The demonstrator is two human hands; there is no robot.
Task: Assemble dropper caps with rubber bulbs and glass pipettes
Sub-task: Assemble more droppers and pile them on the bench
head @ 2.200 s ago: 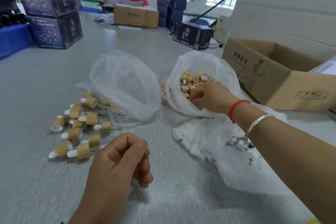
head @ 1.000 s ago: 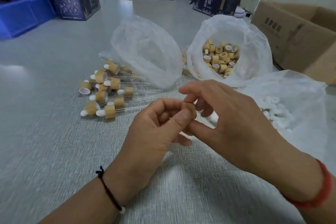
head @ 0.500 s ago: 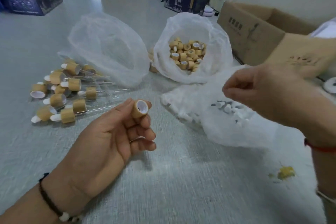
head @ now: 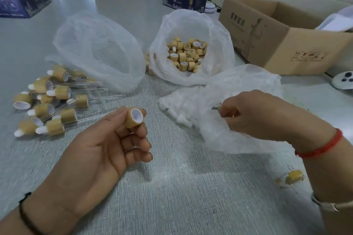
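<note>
Grey textured tabletop (head: 183,187) fills most of my view, with cardboard boxes and dark printed cartons along its far edge. Straight ahead I see an open white plastic bag (head: 214,32) holding loose bamboo-coloured caps (head: 186,54), many showing white liners. To its left sits a second translucent bag (head: 95,49); I cannot make out what is in it. Nearer on the right lies a third bag (head: 238,86) with small white rubber bulbs (head: 176,106) visible through the plastic. An open brown carton (head: 282,47) stands behind that bag, its contents hidden from me. On the left of the table lies a heap of finished droppers (head: 51,101), caps with white bulbs and glass pipettes pointing right. My left hand (head: 107,145) is palm up, thumb and forefinger pinching a single cap (head: 134,117) with its white open end facing up, the other fingers curled beneath. My right hand (head: 263,114), well apart from the left, has its fingers curled against the plastic of the bulb bag; whether it grips a bulb or only the bag, I cannot tell.
</note>
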